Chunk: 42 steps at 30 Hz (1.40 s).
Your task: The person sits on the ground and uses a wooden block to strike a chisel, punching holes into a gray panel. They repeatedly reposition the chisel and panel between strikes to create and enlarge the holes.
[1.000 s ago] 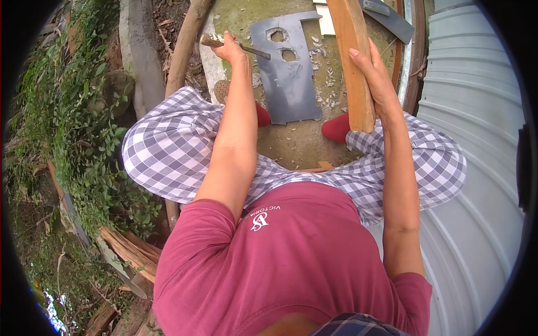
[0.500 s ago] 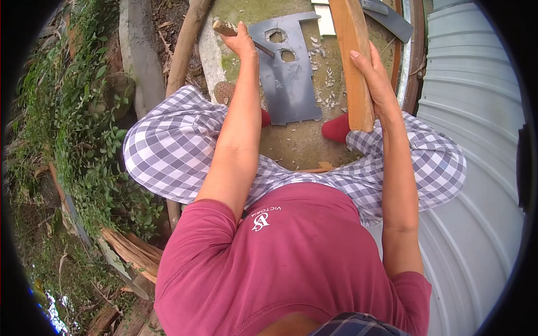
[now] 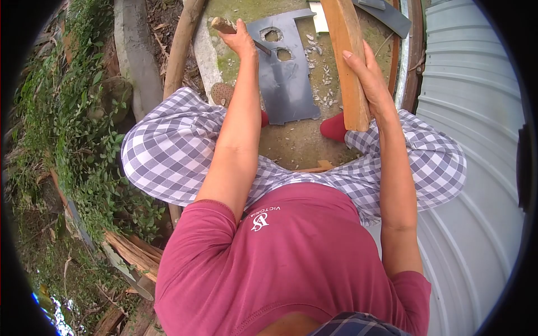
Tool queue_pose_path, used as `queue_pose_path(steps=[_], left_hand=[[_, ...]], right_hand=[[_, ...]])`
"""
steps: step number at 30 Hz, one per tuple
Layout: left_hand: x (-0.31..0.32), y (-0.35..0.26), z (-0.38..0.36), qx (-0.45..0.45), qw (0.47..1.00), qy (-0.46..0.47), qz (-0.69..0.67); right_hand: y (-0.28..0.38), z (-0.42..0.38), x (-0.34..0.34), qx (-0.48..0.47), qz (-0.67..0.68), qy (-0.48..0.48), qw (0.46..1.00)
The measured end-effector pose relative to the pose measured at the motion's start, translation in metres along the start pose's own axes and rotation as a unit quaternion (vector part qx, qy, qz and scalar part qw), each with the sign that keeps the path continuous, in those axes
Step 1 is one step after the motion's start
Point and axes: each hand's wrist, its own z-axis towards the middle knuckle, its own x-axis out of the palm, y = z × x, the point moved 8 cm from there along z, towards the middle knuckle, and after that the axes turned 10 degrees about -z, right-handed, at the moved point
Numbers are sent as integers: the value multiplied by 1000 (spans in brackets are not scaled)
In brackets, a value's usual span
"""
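Observation:
A grey sheet point(image 3: 288, 92) with two ragged holes lies on the ground between my feet. My left hand point(image 3: 242, 42) is closed around the wooden handle point(image 3: 223, 24) of a tool; its dark metal shaft point(image 3: 262, 49) reaches to the sheet, with the tip beside the holes. In my right hand point(image 3: 370, 75) is a thick wooden plank point(image 3: 350, 67), held upright along its right edge, with the thumb on its face. The plank's far end is cut off by the top of the view.
Grey chips point(image 3: 328, 84) are scattered right of the sheet. Another dark grey piece point(image 3: 386, 17) and a white piece point(image 3: 319, 18) lie at the top. Corrugated metal point(image 3: 465, 112) runs along the right; a log point(image 3: 182, 50) and green plants point(image 3: 95, 151) are on the left.
The whole view has shifted slightly, and the plank appears a little further left. Both hands keep their holds, and the tool stays at nearly the same place on the sheet.

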Motion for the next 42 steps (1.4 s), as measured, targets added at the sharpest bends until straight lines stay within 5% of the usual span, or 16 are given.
queue_pose_path(steps=[18,23,28,30,32,34,35,36,42], left_hand=[[7,-10,-7,-23,999,17,26],[6,-20,-13,-17,999,5,31],[2,-19,-15,-22,999,-28,18],[2,-24,-19,-51,998,-29,25],[3,-28,-21,-24,998,-47,32],[4,-26,-22,-25,998,-53,29],[10,-24,-21,-44,996,-33,-66],[10,-28,-21,-40,996,-31,-69],[4,-28,-24,-74,996,-45,29]], right_hand=[[0,1,7,12,-24,5,1000],[84,6,19,-87,-113,-11,990],[238,-26,61,-262,-241,47,933],[227,29,73,-257,-261,76,927],[199,42,97,-115,-380,185,899],[196,46,127,-247,-448,245,824],[158,69,131,-193,-551,228,779],[136,85,132,-226,-458,226,830],[281,18,136,-279,-398,311,817]])
